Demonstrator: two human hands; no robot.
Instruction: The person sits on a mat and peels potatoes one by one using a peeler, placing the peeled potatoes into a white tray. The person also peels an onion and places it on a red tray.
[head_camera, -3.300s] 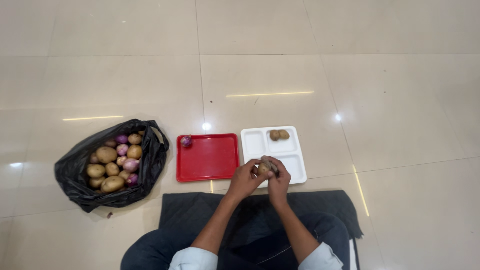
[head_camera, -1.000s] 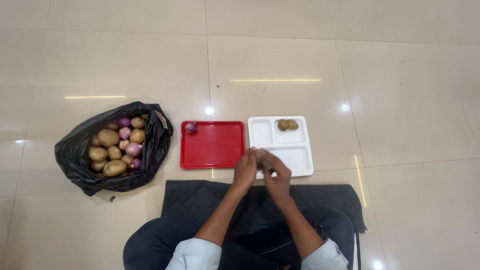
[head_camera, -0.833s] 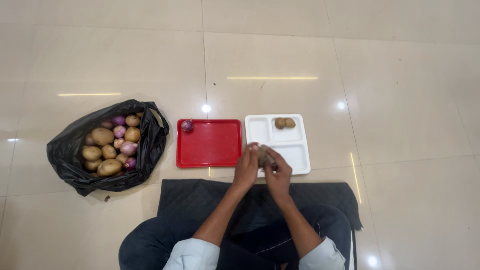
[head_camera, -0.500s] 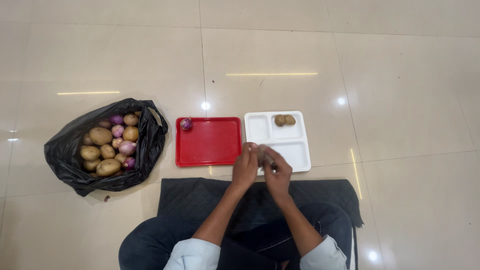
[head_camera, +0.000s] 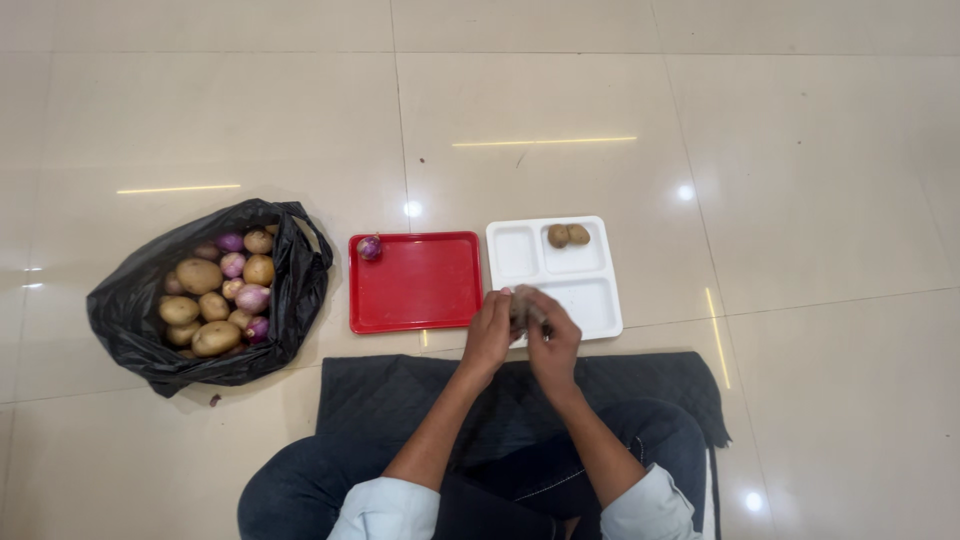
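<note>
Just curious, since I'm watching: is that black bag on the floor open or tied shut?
Open. The black bag has its mouth spread wide, and potatoes and onions show inside.

There are 2 trays: 1 red tray and 1 white tray. The white tray holds 2 potatoes. The red tray holds 1 onion. There is 1 black bag with many potatoes and onions, too piled up to count.

Home floor, glossy beige tiles, dark floor mat
</note>
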